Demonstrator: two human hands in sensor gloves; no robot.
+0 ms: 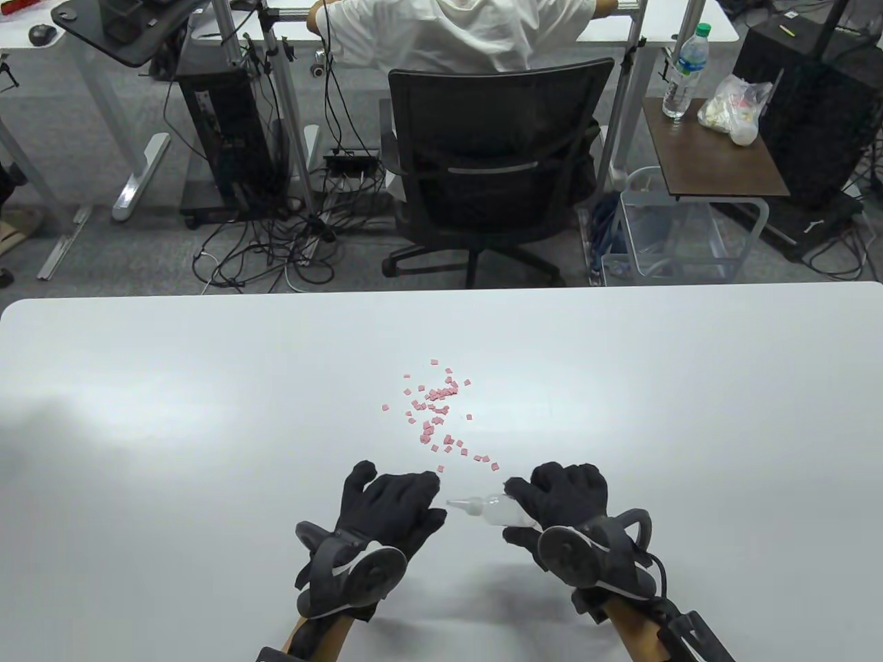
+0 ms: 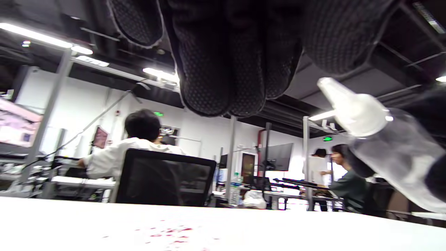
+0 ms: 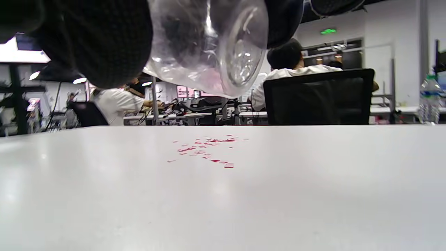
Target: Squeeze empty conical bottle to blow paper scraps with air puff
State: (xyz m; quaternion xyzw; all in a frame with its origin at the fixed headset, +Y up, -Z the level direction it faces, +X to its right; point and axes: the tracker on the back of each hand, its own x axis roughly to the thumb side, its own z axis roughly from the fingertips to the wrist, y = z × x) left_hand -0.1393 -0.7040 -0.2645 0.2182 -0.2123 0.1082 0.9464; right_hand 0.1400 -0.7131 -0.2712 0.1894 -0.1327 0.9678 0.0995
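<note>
The right hand (image 1: 569, 496) has its fingers clamped on the conical bottle (image 1: 493, 511), whose nozzle points sideways toward the left hand (image 1: 393, 503) with fingers apart, not at the paper scraps (image 1: 438, 410) beyond it, so a puff may miss.

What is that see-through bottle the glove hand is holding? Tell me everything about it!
The bottle is small, clear and looks like soft plastic, with nothing visible inside. Its body narrows to a whitish cone cap with a pointed nozzle. It lies nearly sideways above the white table, nozzle pointing toward the left hand. The right hand grips its body, fingers wrapped around it; the left hand does not touch it. In the right wrist view its round bottom faces the camera. The pink paper scraps lie farther out on the table.
</note>
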